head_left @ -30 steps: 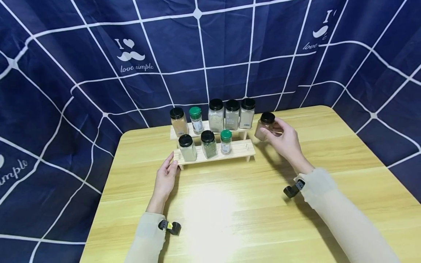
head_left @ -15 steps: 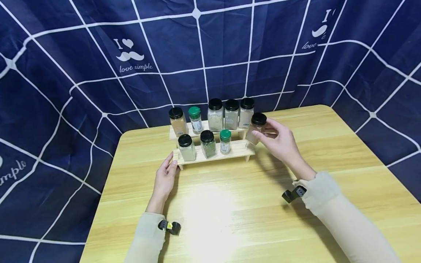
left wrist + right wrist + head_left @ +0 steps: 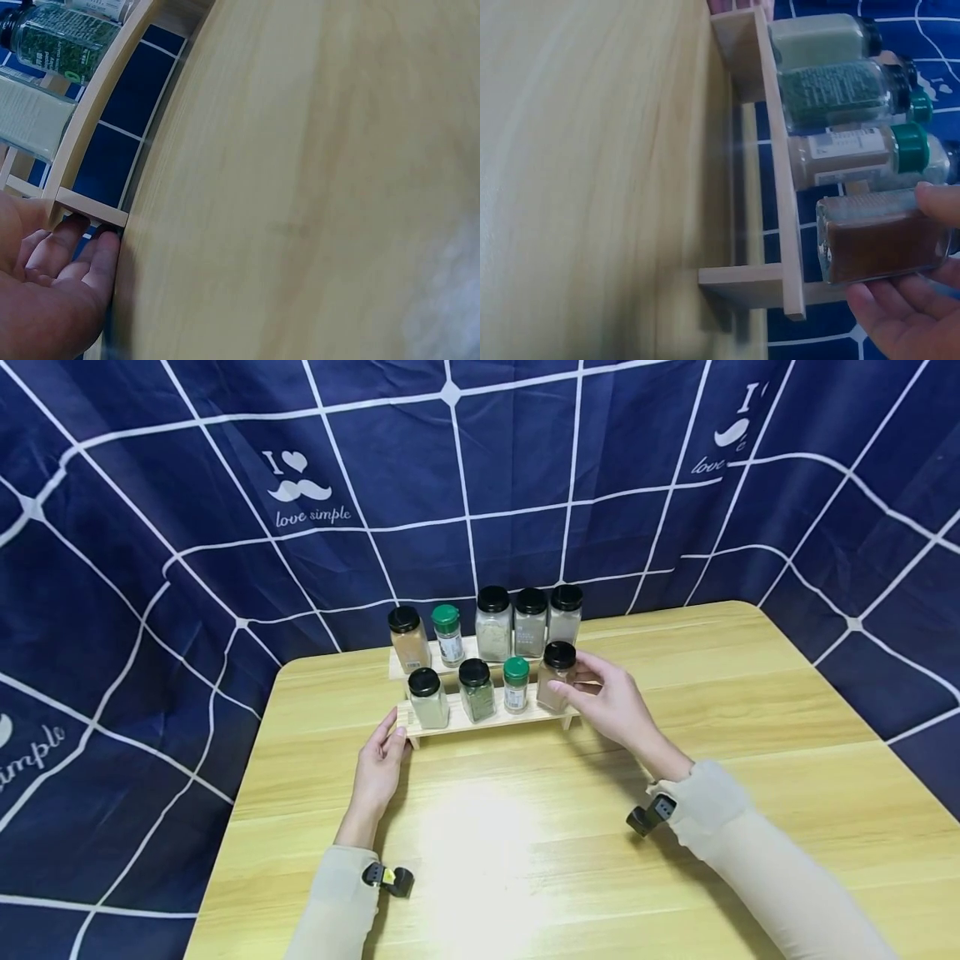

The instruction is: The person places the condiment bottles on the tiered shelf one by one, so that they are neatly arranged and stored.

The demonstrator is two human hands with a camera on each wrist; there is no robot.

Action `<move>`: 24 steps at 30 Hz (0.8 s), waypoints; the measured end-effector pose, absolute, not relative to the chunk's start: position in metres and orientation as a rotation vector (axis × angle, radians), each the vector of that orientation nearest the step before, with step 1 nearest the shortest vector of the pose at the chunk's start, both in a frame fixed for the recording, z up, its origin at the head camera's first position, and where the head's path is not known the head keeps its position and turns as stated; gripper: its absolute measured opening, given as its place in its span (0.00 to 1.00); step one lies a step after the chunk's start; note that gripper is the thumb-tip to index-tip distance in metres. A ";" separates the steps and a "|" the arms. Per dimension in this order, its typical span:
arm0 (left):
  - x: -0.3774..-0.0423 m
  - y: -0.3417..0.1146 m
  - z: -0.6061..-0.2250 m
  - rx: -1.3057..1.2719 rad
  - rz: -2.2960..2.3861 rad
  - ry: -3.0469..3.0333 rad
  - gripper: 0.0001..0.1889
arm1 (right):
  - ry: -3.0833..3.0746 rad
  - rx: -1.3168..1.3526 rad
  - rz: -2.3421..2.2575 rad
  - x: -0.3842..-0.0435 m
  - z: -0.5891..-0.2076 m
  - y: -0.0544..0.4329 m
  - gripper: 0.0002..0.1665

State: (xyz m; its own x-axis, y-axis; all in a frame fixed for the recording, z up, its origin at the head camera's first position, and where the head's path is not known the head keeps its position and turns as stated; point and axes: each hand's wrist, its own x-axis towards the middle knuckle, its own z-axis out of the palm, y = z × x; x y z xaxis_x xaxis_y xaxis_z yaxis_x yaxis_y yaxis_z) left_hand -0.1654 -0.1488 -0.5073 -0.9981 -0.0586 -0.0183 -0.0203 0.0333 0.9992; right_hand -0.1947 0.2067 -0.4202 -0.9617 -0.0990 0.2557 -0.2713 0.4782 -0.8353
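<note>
My right hand point(image 3: 618, 706) holds a square glass jar of brown spice point(image 3: 553, 692) with a black lid, thumb on one side and fingers on the other. In the right wrist view, this jar point(image 3: 885, 240) is just above the front step of the wooden spice rack point(image 3: 786, 195), a small gap under its base. A green-capped spice bottle point(image 3: 515, 687) stands beside it. My left hand point(image 3: 377, 772) grips the left end of the rack's front step point(image 3: 453, 723), its fingers by the end leg in the left wrist view. A green herb jar point(image 3: 477, 692) and a pale spice jar point(image 3: 428, 700) stand on that step.
The back step point(image 3: 468, 647) bears an orange spice jar point(image 3: 410, 643), another green-capped bottle point(image 3: 450, 639) and several black-lidded jars point(image 3: 492, 631). Behind the wooden table point(image 3: 315, 760) hangs a blue white-lined cloth point(image 3: 405, 460).
My right hand has carried the brown spice jar leftward and toward me, from right of the rack to the right end of its front step. My left hand has stayed at the rack.
</note>
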 end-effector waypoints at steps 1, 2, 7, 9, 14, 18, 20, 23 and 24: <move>-0.165 -0.149 -0.507 0.081 -2.164 -2.239 0.27 | -2.552 0.324 1.490 -0.195 -0.421 0.206 0.29; -0.165 -0.149 -0.508 0.082 -2.165 -2.241 0.27 | -2.553 0.326 1.490 -0.195 -0.422 0.206 0.30; -0.165 -0.149 -0.507 0.075 -2.160 -2.246 0.27 | -2.561 0.320 1.500 -0.195 -0.426 0.205 0.30; -0.165 -0.149 -0.507 0.076 -2.154 -2.253 0.27 | -2.552 0.320 1.514 -0.195 -0.428 0.205 0.30; -0.165 -0.150 -0.507 0.080 -2.138 -2.268 0.27 | -2.533 0.319 1.536 -0.196 -0.430 0.204 0.29; -0.165 -0.150 -0.506 0.091 -2.122 -2.280 0.27 | -2.542 0.311 1.570 -0.196 -0.432 0.205 0.29; -0.165 -0.150 -0.506 0.097 -2.114 -2.288 0.27 | -2.551 0.308 1.589 -0.196 -0.433 0.206 0.30; -0.165 -0.150 -0.505 0.091 -2.102 -2.306 0.27 | -2.559 0.320 1.593 -0.193 -0.437 0.209 0.32; -0.165 -0.151 -0.504 0.083 -2.097 -2.313 0.27 | -2.560 0.328 1.577 -0.191 -0.438 0.210 0.33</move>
State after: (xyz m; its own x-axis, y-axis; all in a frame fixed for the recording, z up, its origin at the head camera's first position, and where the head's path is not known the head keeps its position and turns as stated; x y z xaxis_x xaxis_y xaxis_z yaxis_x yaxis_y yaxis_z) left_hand -0.1651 -0.1508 -0.5044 -0.9984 -0.0518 -0.0221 -0.0271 0.0970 0.9949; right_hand -0.1908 0.2100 -0.4378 -0.9697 -0.1221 0.2117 -0.2440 0.4345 -0.8670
